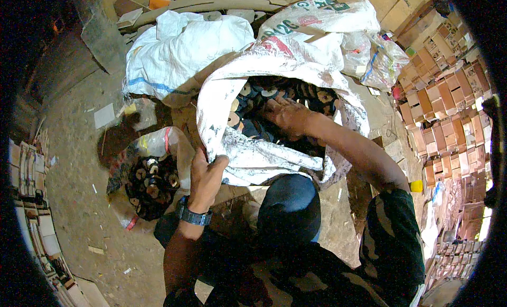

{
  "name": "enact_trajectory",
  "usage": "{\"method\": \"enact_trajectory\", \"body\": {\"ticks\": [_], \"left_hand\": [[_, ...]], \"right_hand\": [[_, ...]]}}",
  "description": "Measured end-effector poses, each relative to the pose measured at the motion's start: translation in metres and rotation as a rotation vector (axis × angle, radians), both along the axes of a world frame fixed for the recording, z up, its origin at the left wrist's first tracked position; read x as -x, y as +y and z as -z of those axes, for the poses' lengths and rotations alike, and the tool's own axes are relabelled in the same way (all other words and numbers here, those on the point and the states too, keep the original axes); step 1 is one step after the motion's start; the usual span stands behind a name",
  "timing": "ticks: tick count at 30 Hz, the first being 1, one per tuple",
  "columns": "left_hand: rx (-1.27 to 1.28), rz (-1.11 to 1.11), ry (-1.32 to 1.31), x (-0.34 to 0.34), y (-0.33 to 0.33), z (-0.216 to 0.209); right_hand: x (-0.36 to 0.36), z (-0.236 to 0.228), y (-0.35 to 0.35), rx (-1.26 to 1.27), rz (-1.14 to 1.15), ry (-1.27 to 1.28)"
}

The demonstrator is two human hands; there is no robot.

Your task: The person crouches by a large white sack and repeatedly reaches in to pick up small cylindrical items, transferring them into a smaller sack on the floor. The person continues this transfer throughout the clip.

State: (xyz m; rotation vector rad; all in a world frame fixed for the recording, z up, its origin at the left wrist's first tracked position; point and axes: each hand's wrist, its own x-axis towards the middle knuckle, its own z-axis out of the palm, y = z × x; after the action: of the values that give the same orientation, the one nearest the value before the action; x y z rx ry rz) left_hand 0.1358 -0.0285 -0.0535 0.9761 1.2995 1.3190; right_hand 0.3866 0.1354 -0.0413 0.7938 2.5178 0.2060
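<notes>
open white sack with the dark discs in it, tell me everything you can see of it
The open white sack looks like woven plastic, creased and smudged dark along its near and right sides. Its wide mouth faces up, its rim loosely bunched, showing many dark discs inside. The left hand grips its near left edge; the right hand reaches in among the discs. Other white sacks lie beyond it. Its bottom is hidden.

Floor (79, 169): brown, dusty, strewn with small pale scraps (96, 250). Directly upon it: open white sack (215, 103), mouth folded outward, containing dark discs (252, 128); clear plastic bag (155, 142), to its left, containing dark round pieces (152, 191); blue-striped white sack (185, 48), behind; pale flat square (104, 115).
</notes>
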Motion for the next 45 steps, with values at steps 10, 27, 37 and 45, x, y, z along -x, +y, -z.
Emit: {"method": "enact_trajectory", "body": {"ticks": [10,27,37,45], "left_hand": [[0.017,0.038,-0.008,0.0,0.002,-0.005],[-0.079,-0.148,0.156,0.034,0.022,0.048],[0.023,0.038,0.087,0.022,0.015,0.05],[-0.086,0.083,0.198,0.008,0.016,0.053]], "right_hand": [[0.013,-0.071,-0.016,0.79,0.92,0.875],[0.023,-0.078,-0.051,0.398,0.863,1.189],[0.119,-0.131,-0.093,0.246,0.011,1.59],[0.139,-0.105,-0.107,-0.003,-0.055,1.408]]}}
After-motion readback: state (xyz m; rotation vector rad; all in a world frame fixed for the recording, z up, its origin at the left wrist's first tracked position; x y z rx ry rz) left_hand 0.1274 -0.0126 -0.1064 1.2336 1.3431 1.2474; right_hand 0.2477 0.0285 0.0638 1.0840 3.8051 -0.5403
